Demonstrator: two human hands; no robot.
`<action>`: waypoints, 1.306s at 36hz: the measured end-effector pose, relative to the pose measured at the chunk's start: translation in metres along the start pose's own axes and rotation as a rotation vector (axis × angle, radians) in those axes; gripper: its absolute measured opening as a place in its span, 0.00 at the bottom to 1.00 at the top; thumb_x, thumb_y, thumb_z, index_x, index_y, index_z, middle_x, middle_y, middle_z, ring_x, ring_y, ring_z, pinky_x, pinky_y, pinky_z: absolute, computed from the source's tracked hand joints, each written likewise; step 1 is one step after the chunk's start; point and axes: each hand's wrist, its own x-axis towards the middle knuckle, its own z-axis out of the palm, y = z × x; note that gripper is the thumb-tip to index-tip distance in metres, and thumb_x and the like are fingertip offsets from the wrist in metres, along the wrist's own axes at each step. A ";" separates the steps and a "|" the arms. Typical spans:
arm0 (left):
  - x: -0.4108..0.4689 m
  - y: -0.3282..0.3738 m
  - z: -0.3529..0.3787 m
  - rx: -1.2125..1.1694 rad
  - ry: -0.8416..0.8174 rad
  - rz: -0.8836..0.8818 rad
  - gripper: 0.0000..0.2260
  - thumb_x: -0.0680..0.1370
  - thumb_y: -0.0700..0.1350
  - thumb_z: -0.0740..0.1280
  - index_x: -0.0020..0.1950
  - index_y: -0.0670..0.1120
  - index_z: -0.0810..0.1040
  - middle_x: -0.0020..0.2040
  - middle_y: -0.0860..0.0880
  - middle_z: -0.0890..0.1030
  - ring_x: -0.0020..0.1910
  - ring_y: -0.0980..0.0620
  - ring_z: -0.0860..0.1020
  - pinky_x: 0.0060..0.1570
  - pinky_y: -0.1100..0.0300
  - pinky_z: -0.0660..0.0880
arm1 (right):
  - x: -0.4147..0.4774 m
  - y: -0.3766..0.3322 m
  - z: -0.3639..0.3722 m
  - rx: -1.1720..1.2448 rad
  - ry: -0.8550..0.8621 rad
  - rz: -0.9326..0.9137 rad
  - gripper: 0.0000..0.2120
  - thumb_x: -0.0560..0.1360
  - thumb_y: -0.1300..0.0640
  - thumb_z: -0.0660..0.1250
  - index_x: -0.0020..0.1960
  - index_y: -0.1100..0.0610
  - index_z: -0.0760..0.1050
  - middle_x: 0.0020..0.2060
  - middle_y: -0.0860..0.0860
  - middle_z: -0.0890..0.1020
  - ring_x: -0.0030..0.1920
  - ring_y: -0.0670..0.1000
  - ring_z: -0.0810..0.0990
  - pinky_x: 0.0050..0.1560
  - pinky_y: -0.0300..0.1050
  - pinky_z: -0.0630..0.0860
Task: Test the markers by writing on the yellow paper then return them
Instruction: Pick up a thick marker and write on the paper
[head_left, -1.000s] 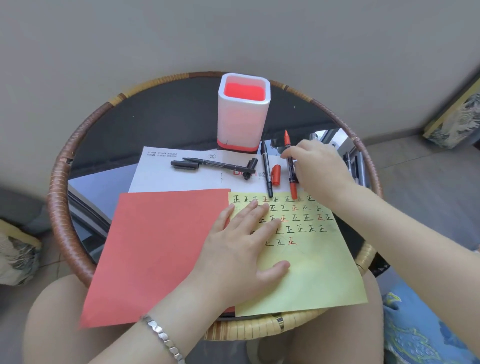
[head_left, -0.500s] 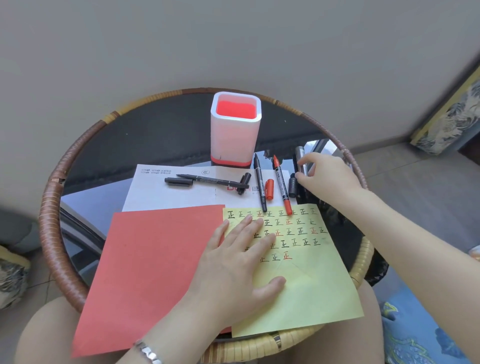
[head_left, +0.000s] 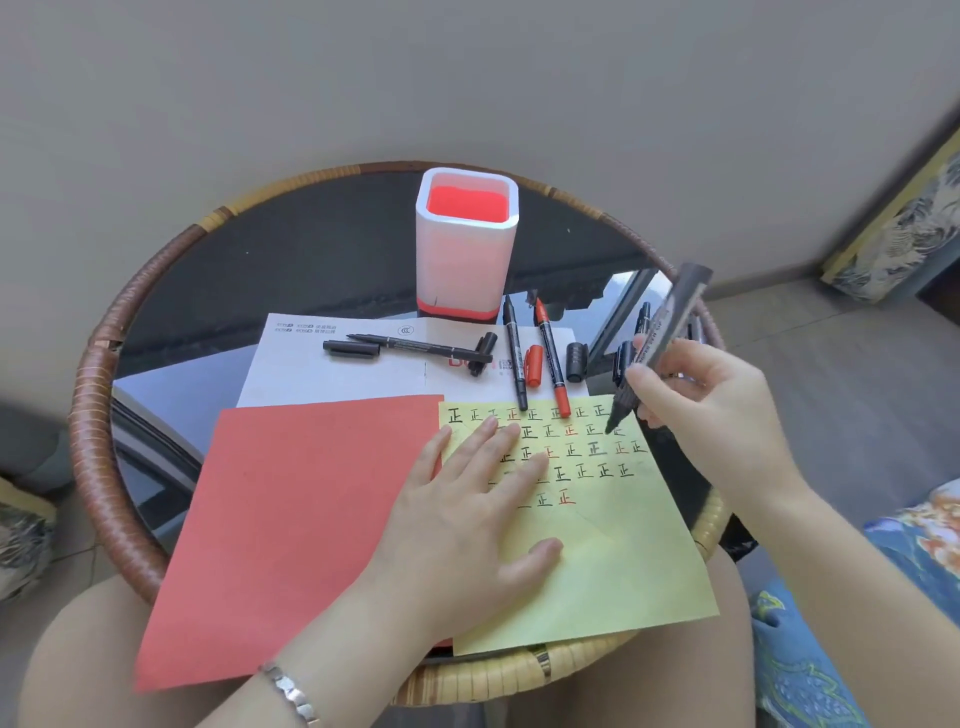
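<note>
The yellow paper (head_left: 613, 566), covered with rows of black and red characters, lies on the round table. My left hand (head_left: 478, 514) presses flat on its left part, fingers straight. My right hand (head_left: 711, 400) grips a thick black marker (head_left: 660, 343), uncapped, tip down just over the paper's upper right corner. An uncapped thin black marker (head_left: 515, 358) and an uncapped red marker (head_left: 551, 358) lie side by side above the paper, a red cap (head_left: 534, 366) between them. Another black pen (head_left: 415, 345) lies on the white sheet. The white and red pen holder (head_left: 466, 260) stands behind.
A red sheet (head_left: 291, 519) lies left of the yellow paper, over a white printed sheet (head_left: 322, 374). Black caps (head_left: 576, 361) lie near the markers. The glass-topped table has a wicker rim (head_left: 104, 415). A wall is close behind; patterned cushions sit at the right.
My right hand let go of the red marker, reached right, and picked up the thick black marker, bringing its tip over the yellow paper. My left hand stayed flat on the paper.
</note>
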 end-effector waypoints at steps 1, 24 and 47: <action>0.000 0.001 0.000 0.007 -0.006 0.004 0.26 0.70 0.64 0.56 0.64 0.55 0.74 0.66 0.48 0.74 0.68 0.49 0.68 0.64 0.48 0.54 | -0.007 0.002 -0.001 0.068 0.003 0.023 0.04 0.72 0.62 0.68 0.47 0.56 0.78 0.30 0.46 0.82 0.28 0.39 0.78 0.34 0.30 0.77; 0.007 0.009 0.002 -0.073 -0.039 0.013 0.31 0.70 0.65 0.56 0.65 0.48 0.73 0.69 0.49 0.70 0.71 0.51 0.63 0.67 0.52 0.51 | -0.045 0.026 0.024 0.098 0.141 0.121 0.12 0.64 0.46 0.73 0.33 0.53 0.75 0.27 0.48 0.82 0.31 0.41 0.79 0.36 0.31 0.71; 0.008 0.011 0.004 -0.082 -0.029 -0.007 0.28 0.69 0.66 0.56 0.64 0.54 0.74 0.68 0.50 0.72 0.70 0.51 0.65 0.66 0.52 0.53 | -0.049 0.036 0.031 -0.046 0.260 0.102 0.13 0.62 0.51 0.65 0.27 0.60 0.68 0.25 0.60 0.77 0.29 0.52 0.74 0.35 0.45 0.69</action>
